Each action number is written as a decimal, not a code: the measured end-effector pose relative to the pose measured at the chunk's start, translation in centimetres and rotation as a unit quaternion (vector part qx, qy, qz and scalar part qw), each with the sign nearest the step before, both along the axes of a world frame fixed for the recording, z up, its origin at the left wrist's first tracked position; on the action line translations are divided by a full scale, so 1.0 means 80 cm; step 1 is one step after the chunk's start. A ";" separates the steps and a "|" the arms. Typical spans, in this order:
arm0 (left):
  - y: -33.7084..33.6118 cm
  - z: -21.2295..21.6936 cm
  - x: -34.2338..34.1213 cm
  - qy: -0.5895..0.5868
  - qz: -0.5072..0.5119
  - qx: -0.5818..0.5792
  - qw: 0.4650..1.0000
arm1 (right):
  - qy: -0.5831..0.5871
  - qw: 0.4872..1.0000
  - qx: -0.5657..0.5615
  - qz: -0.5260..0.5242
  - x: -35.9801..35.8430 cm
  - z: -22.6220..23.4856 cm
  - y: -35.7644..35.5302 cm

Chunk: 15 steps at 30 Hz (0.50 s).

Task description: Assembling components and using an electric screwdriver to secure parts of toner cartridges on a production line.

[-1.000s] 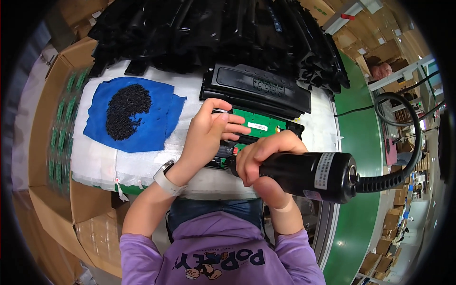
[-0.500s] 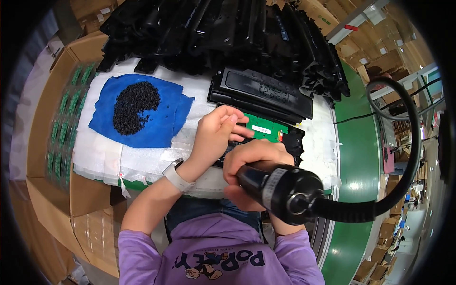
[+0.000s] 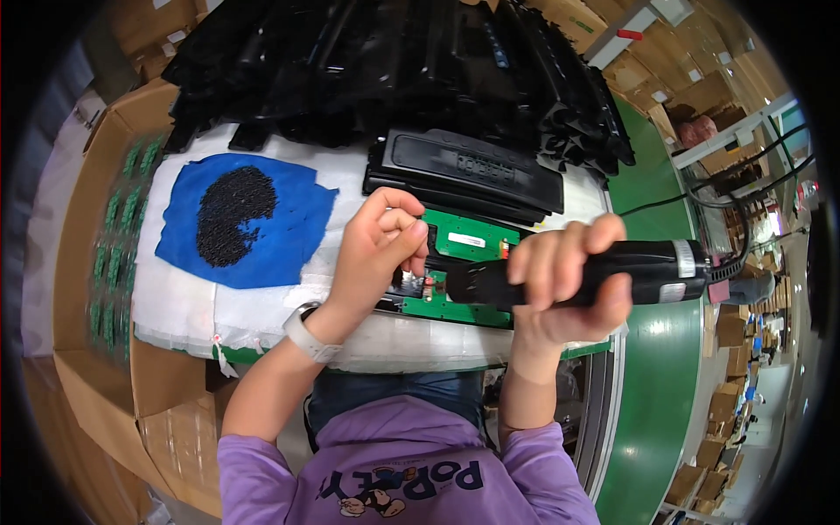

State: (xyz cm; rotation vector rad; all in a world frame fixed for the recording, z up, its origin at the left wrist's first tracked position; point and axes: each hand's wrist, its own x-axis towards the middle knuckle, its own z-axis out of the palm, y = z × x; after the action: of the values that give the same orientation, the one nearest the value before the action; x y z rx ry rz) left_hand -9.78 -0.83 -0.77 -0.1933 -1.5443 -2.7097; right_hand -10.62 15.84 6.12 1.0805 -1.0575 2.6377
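Note:
My right hand [image 3: 569, 284] is wrapped round a black electric screwdriver [image 3: 652, 269], held nearly level with its tip end pointing left. Under that tip end lies a green circuit board [image 3: 468, 311] in a black plastic housing. A second green board [image 3: 477, 236] with a white label sits just beyond it. Left of the boards, my left hand [image 3: 376, 254] has thumb and fingertips pressed together in a pinch. Whatever they hold, if anything, is too small to make out. Small black screws [image 3: 232, 206] form a heap on a blue cloth [image 3: 302, 210] to the left.
Black plastic housings [image 3: 472, 171] are stacked behind the boards, with a large pile of black plastic parts [image 3: 376, 70] at the back. A cardboard box [image 3: 162, 381] with several trays of green boards [image 3: 109, 254] stands left. A green surface [image 3: 652, 350] runs along the right.
My right hand has swung the screwdriver from pointing away to lying level, its tip end now over the nearer board. The left fingers have closed from loosely spread into a pinch.

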 end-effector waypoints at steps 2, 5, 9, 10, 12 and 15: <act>0.000 0.008 0.000 0.002 -0.019 -0.075 0.997 | -0.018 0.995 -0.084 -0.052 -0.001 0.003 0.023; -0.006 0.017 0.010 -0.025 -0.083 -0.103 0.991 | -0.032 0.988 -0.123 -0.089 -0.002 0.002 0.038; 0.005 0.007 0.014 -0.015 -0.099 -0.149 0.984 | -0.047 0.984 -0.124 -0.120 0.001 -0.001 0.039; 0.006 0.006 0.014 0.005 -0.093 -0.182 0.979 | -0.046 0.985 -0.115 -0.121 0.001 -0.001 0.039; 0.006 0.004 0.013 0.000 -0.088 -0.192 0.977 | -0.041 0.986 -0.113 -0.111 0.001 -0.004 0.039; 0.007 0.006 0.013 -0.013 -0.079 -0.191 0.978 | -0.041 0.988 -0.110 -0.097 -0.001 -0.007 0.041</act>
State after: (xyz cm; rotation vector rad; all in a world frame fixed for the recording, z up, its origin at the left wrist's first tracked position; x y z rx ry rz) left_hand -8.77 -0.31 -0.32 -0.2963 -2.1313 -2.5004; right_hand -10.69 19.10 5.59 0.7882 -0.8132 2.5861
